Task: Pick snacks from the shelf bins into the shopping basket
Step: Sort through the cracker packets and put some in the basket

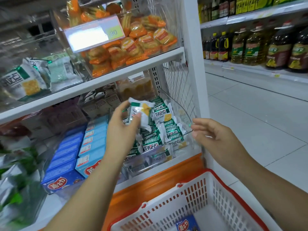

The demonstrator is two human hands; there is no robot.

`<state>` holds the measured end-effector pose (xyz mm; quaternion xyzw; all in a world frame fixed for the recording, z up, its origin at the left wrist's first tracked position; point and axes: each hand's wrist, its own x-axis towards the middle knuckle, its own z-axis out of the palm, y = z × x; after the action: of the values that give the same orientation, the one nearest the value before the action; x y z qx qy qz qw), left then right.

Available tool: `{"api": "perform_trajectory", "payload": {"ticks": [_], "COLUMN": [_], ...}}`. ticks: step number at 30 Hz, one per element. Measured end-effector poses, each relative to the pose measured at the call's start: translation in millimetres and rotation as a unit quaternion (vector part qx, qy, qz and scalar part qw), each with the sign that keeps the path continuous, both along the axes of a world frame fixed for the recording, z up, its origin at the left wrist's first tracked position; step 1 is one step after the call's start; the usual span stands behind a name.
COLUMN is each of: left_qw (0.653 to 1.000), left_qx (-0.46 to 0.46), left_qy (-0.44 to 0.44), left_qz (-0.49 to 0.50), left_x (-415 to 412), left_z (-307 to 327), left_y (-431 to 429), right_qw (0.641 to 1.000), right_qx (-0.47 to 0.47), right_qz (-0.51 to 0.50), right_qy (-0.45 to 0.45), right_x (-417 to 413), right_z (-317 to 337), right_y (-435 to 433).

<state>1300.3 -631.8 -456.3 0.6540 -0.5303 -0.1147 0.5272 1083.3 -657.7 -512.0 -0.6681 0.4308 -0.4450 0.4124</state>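
Note:
My left hand (122,130) grips a white-and-green snack packet (139,112) and holds it just above a clear plastic bin (186,117) on the lower shelf. The bin is full of the same green-and-white snack packets (168,130). My right hand (215,135) hovers at the bin's right front edge, its fingers loosely curled and holding nothing; I cannot tell whether the fingertips touch the rim. A white shopping basket (196,194) with a red rim sits below at the front right. A blue snack box (187,225) lies on its bottom.
Blue snack boxes (78,157) are stacked to the left of the bin. Orange cracker packets (138,45) fill a clear bin on the shelf above. A white shelf post (196,72) stands to the right. Oil bottles (253,45) line the far shelves across the tiled aisle.

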Motion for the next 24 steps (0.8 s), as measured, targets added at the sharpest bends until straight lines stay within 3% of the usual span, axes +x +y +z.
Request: {"api": "perform_trajectory", "payload": {"ticks": [2,6,12,16,18,20,22,24], "left_qw": [0.996,0.984,0.931,0.909,0.918,0.934,0.934,0.908], "left_qx": [-0.011,0.03,0.282,0.253,0.168,0.122,0.164,0.221], "left_qy": [-0.059,-0.077,-0.182,-0.266,-0.328,-0.336,-0.304,-0.306], "left_qz": [0.072,0.159,0.144,0.197,0.144,0.023,-0.088,-0.182], "left_x": [24.0,58.1,80.5,66.1,46.5,26.8,5.7,-13.2], "left_z": [1.9,3.3,-11.0,-1.9,6.3,9.3,9.0,3.7], "left_y": [-17.0,-41.5,-56.6,-54.9,-56.6,-65.6,-79.1,-93.6], "right_qw": [0.999,0.997,0.992,0.992,0.992,0.992,0.991,0.991], "right_qx": [0.001,0.021,0.041,0.055,0.07,0.085,0.095,0.102], "right_qz": [-0.031,-0.043,0.034,0.046,0.047,0.048,0.048,0.052], "right_qy": [0.016,0.06,0.113,0.101,0.09,0.08,0.075,0.064], "right_x": [-1.4,-2.7,6.2,9.1,8.2,7.0,5.2,3.6], "right_z": [-3.0,-9.6,-15.3,-18.4,-19.0,-19.6,-20.6,-21.0], "right_y": [-6.8,-17.4,-22.8,-27.8,-30.1,-32.4,-34.2,-36.1]}}
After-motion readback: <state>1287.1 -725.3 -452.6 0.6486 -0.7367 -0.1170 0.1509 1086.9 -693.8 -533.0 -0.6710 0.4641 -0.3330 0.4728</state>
